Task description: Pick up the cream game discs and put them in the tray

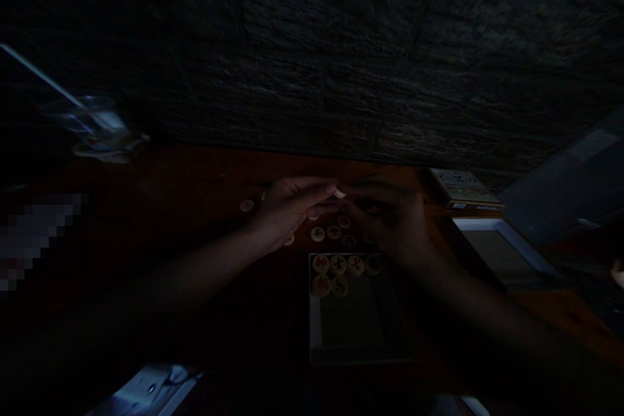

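My left hand point(287, 211) reaches over the table, with a pale round Chinese chess piece point(340, 193) pinched at its fingertips. Facing it from the right is my right hand point(400, 218), its thumb and forefinger apart close to that piece; dimness hides whether they touch it. Below the hands, a shallow open box point(351, 331) holds several chess pieces along its far end, some with red characters, like this red piece point(320, 264), and some with black ones. More loose pieces point(318, 234) lie on the table beneath and between my hands.
A dark block wall point(312, 78) rises behind the table point(195, 169). At the right are a printed box point(463, 188) and an open box lid or tray point(504, 250). A clear cup with a straw point(100, 120) stands far left. A glossy printed item point(151, 390) lies near the front.
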`<action>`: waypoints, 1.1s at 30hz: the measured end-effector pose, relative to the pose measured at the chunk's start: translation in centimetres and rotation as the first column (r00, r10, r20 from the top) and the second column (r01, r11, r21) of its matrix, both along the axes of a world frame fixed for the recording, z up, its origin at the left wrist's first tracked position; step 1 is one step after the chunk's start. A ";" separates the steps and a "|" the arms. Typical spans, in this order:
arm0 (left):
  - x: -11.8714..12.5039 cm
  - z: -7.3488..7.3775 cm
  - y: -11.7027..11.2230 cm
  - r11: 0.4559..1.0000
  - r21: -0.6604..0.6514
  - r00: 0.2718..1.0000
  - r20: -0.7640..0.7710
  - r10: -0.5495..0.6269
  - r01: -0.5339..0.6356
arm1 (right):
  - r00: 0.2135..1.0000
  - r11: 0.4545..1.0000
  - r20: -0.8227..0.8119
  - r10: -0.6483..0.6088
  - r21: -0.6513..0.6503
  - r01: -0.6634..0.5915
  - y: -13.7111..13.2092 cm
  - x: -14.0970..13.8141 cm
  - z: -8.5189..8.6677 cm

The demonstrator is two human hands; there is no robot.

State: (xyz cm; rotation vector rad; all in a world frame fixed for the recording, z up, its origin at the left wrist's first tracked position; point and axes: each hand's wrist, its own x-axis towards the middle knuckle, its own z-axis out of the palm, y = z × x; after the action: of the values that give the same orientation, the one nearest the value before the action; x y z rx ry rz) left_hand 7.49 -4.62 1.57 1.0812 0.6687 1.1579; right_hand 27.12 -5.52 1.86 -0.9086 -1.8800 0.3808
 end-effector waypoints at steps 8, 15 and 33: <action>0.1 0.4 0.0 0.997 -0.062 0.999 0.023 0.036 -0.034 | 1.000 0.998 0.007 0.004 -0.060 -0.003 0.5 0.2 0.1; -0.4 -0.7 0.7 0.999 -0.025 0.998 -0.049 0.035 -0.036 | 0.995 0.999 0.093 -0.033 -0.013 0.034 0.2 0.3 0.5; 0.0 -0.2 0.5 0.987 -0.139 0.991 0.113 -0.069 0.085 | 0.958 0.987 0.275 -0.087 0.152 0.046 -0.2 0.5 1.3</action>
State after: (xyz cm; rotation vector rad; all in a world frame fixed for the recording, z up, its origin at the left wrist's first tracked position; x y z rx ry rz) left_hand 7.51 -4.07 1.41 0.9087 0.6107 1.0767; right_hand 27.63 -5.77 3.12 -0.9643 -2.0978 0.0746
